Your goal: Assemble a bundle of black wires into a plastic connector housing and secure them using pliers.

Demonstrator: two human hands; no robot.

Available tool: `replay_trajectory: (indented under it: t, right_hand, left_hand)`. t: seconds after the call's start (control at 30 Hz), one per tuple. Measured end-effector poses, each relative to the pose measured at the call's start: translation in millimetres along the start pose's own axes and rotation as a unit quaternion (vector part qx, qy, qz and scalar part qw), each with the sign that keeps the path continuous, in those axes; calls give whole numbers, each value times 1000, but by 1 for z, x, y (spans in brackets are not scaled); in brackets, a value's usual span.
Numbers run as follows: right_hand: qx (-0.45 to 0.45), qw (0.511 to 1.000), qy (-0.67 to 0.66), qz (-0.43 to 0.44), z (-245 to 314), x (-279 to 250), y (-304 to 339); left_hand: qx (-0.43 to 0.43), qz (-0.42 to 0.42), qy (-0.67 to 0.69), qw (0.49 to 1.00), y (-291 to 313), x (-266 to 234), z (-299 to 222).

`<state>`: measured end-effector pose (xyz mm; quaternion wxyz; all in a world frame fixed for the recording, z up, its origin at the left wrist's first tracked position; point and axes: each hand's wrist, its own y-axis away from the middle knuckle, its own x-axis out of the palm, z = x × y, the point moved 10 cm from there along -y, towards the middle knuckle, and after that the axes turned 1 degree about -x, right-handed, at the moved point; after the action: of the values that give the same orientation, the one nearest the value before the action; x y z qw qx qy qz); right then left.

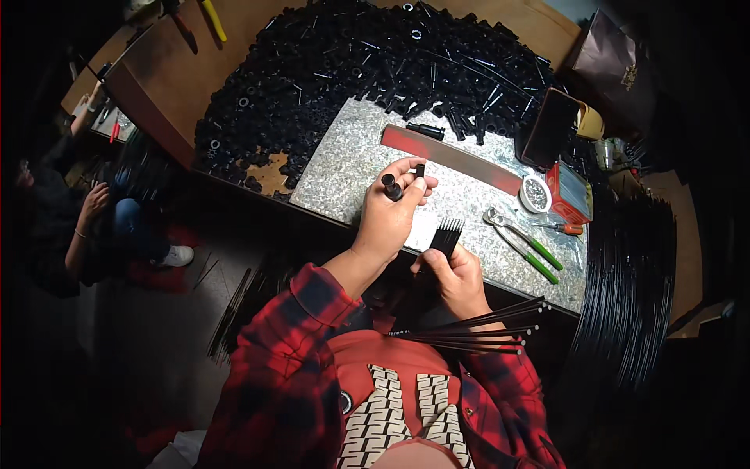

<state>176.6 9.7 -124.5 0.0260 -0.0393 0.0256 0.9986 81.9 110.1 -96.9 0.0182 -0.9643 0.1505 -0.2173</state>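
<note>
My left hand [388,215] is closed around a black cylindrical fitting [392,187] that stands up out of the fist. Between its thumb and fingertips it pinches a smaller black piece [420,170]. Lower and to the right, my right hand [462,281] grips a flat bundle of thin black rods [445,238] with pale tips fanned toward the slab. The rods' other ends [500,341] stick out past my right forearm. Both hands are over the near edge of a speckled grey stone slab [332,176]. The rods' middle is partly hidden by my hand.
A heap of black tubular parts [328,70] covers the far side. On the slab are a metal bar [461,162], green-handled pincers [522,244], a white cup [536,193] and a screwdriver [564,229]. Long black rods [625,289] lie right; a co-worker's hand [95,199] shows left.
</note>
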Motion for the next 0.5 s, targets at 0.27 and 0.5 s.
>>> replay_trajectory:
  t: [0.27, 0.5]
  right_hand:
    - [-7, 1000, -24, 8, 0, 6, -2]
    - [-5, 999, -37, 13, 1, 5, -3]
  left_hand:
    - [-25, 9, 20, 999, 1, 8, 4]
    - [-128, 48, 122, 983, 9, -5, 5]
